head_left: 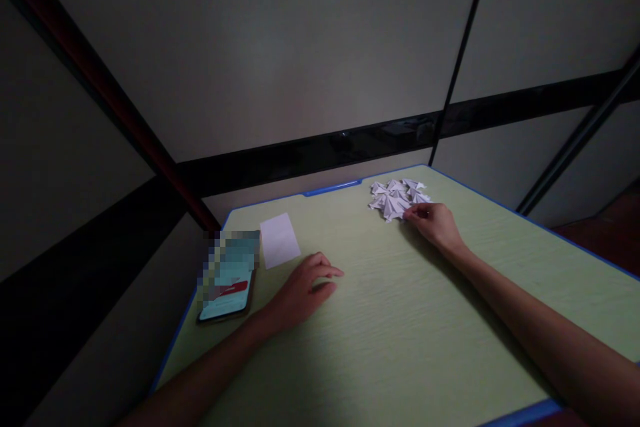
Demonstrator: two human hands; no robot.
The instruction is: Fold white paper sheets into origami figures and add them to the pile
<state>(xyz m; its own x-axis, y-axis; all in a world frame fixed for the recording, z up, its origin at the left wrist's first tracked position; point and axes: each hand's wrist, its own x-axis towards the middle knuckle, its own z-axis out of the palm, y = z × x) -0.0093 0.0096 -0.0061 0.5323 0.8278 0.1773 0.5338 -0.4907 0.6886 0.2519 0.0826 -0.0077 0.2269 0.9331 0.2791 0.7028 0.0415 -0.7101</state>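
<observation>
Several folded white paper figures sit in a close cluster near the back of the table; they look like origami with pointed corners. My right hand reaches to the cluster's near right side, thumb and fingertips pinched at the edge of one folded paper figure. Part of the cluster is hidden behind these fingers. My left hand rests near the table's middle with its fingers apart and nothing in them. Just beyond it lies a flat white sheet of paper, not touched by either hand.
A smartphone with its screen lit, partly blurred out, lies at the table's left edge. The pale green table has a blue rim and a blue raised strip at the back. Behind it stand light panels with a black band.
</observation>
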